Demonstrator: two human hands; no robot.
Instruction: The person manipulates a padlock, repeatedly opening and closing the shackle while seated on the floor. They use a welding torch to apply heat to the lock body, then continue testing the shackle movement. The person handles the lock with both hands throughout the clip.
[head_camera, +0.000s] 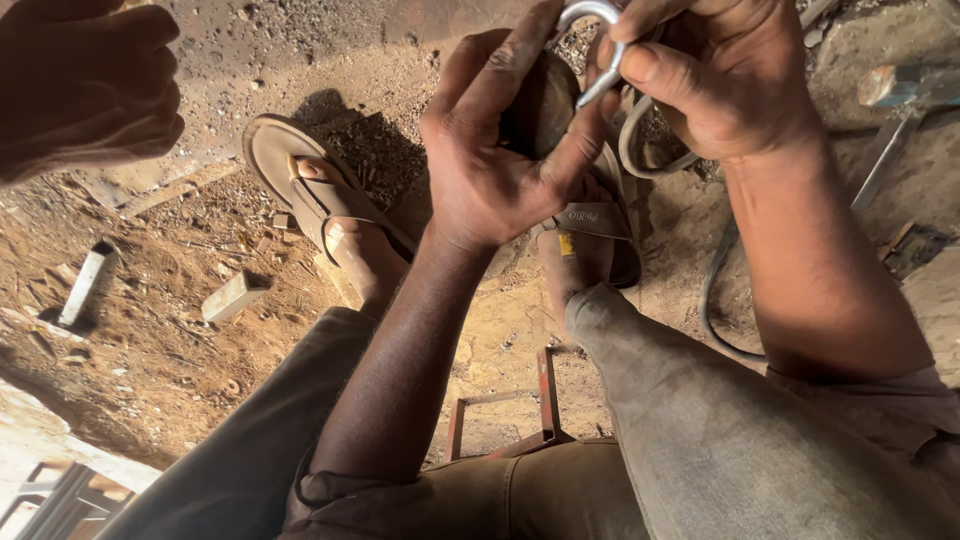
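Outdoors, dusty littered ground (160, 330); both hands, left hand (500, 150) and right hand (720, 80), grip metal hook (590, 40).

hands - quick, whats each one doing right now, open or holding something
Left hand: fingers curled, fingertips pinching the bent metal hook.
Right hand: closed, thumb and fingers gripping the same hook.

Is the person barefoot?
No, each foot wears a tan sandal on the dirt ground, below the left hand and right hand holding a bent metal piece.
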